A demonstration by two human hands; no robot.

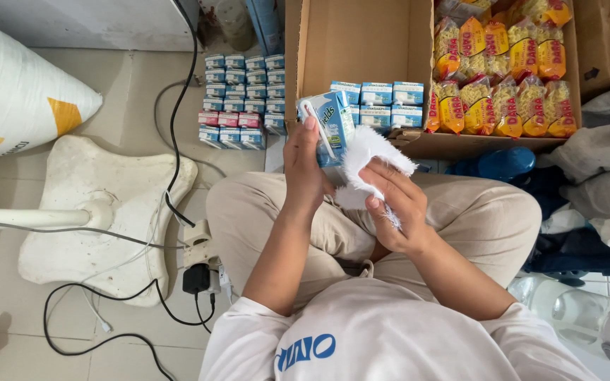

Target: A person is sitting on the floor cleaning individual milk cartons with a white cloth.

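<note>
My left hand (306, 169) grips a small blue drink carton (333, 121) with a straw on its side, held upright over my lap. My right hand (397, 206) holds a fluffy white cloth (367, 156) pressed against the carton's right side. Just beyond them, an open cardboard box (347, 42) holds a row of similar blue cartons (387, 99) along its near edge. I sit cross-legged in beige trousers.
Stacked blue and pink cartons (243, 100) stand on the floor at left. Yellow noodle packets (504, 67) fill the box's right half. A white fan base (100, 212), black cables and a power strip (199, 259) lie left. A white sack (15, 92) and piled clothes (594, 190) flank me.
</note>
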